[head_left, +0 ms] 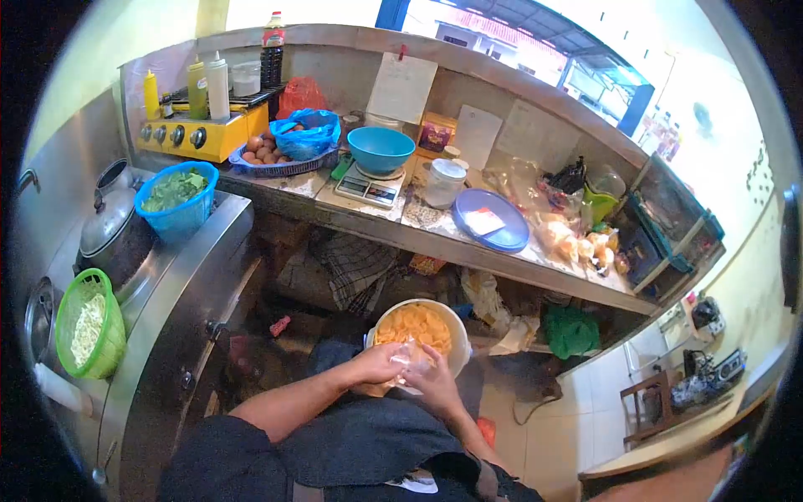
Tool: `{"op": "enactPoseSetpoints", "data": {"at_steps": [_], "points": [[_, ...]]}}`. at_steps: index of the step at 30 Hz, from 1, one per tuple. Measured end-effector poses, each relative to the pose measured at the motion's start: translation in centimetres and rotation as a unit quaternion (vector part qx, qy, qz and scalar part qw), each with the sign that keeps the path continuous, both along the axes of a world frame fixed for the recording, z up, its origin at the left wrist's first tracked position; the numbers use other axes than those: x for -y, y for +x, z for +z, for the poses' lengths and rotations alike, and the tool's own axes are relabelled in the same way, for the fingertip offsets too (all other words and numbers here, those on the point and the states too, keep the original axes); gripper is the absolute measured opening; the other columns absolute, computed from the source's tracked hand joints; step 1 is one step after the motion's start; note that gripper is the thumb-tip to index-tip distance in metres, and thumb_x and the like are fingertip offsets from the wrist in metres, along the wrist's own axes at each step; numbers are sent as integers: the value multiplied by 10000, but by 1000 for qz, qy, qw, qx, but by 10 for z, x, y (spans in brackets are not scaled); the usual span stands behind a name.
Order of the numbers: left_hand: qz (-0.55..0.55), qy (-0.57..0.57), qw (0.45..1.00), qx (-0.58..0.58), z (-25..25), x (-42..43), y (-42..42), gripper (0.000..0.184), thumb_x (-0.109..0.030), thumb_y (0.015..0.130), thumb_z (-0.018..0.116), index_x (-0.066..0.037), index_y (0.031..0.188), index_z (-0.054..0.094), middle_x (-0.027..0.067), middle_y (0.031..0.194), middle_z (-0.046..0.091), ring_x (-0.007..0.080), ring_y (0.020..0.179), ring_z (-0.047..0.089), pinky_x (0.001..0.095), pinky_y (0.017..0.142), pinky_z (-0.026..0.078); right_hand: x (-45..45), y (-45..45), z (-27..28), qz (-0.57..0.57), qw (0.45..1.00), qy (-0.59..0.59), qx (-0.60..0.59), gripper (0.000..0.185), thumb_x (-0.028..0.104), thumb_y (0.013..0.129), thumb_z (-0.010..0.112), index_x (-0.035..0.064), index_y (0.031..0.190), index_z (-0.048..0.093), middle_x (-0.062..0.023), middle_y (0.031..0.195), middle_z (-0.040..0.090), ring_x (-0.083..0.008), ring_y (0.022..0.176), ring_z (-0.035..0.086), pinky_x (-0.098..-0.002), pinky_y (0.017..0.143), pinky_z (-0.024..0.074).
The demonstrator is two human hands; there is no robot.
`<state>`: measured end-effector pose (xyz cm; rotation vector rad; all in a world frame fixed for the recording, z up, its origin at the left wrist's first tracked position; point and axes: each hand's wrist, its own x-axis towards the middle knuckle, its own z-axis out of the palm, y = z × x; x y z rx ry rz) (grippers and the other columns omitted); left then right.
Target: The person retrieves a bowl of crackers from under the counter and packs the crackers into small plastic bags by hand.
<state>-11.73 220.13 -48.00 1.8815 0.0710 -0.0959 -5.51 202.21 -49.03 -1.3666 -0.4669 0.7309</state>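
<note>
The left hand (pixel 381 364) and the right hand (pixel 433 378) were both closed, fingers gripping a clear plastic bag (pixel 408 356) between them. They held it over the near side of a white bucket (pixel 462 339), which stood in front of the person's lap, below the front edge of the long counter (pixel 468 250). Thin orange pieces (pixel 414 323) lay piled inside the bucket; what the bag contained was too small to tell.

On the counter, near its left end, a yellow stove (pixel 188 138) stood with squeeze bottles (pixel 197 89) at its back. To its right, close to the front edge, brown eggs (pixel 261 151) lay in a dark basket (pixel 288 170), with a blue plastic bag (pixel 308 134) beside them. A turquoise bowl (pixel 381 151) rested on a kitchen scale (pixel 368 189). Farther right came a lidded jar (pixel 445 182), then a round blue lid (pixel 512 224) carrying a small packet (pixel 483 221), right by the front edge.

On the steel counter (pixel 196 238) at the left, a blue basket (pixel 186 216) of leafy greens (pixel 174 192) sat at the far end beside a lidded metal pot (pixel 113 224), and a green basket (pixel 111 347) held pale shreds (pixel 87 329).
</note>
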Motion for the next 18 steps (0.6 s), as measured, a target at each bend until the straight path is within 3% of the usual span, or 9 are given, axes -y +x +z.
{"op": "enactPoseSetpoints", "data": {"at_steps": [2, 6, 9, 15, 18], "points": [[-6, -16, 1000, 2, 15, 0, -6, 435, -137, 829, 587, 2, 1236, 519, 145, 1136, 632, 212, 1055, 594, 342, 917, 468, 0, 5, -4, 11, 1000, -5, -1, 789, -36, 816, 667, 63, 1445, 200, -205, 1152, 570, -244, 971, 625, -360, 825, 549], [-30, -40, 998, 25, -19, -5, 1, 507, -194, 830, 635, 1, 1266, 464, 179, 1167, 607, 253, 1051, 592, 344, 922, 456, -1, -6, 5, 7, 1000, -11, -25, 803, -27, 815, 672, 56, 1449, 186, -213, 1165, 562, -244, 998, 615, -359, 832, 544], [-30, -5, 998, 54, 4, -4, -8, 507, -130, 842, 615, 0, 1285, 405, 178, 1085, 613, 270, 1087, 579, 358, 907, 461, -4, -12, 16, 3, 998, -7, -68, 788, -9, 818, 676, 63, 1446, 205, -200, 1197, 538, -241, 1026, 592, -349, 832, 538], [11, 104, 992, 72, -18, -11, 0, 632, -215, 855, 640, -15, 1375, 343, 256, 1189, 574, 356, 1133, 561, 404, 932, 452, -1, -3, -7, 11, 994, 16, -106, 828, 2, 825, 670, 102, 1464, 152, -201, 1215, 521, -229, 1016, 585, -345, 838, 526], [2, 165, 986, -5, 19, -12, -3, 621, -240, 861, 618, 2, 1370, 359, 273, 1217, 558, 377, 1127, 561, 414, 959, 440, -1, -4, 1, 5, 994, 6, -109, 843, 5, 827, 668, 85, 1465, 122, -207, 1209, 524, -223, 1000, 586, -342, 829, 524]]}}
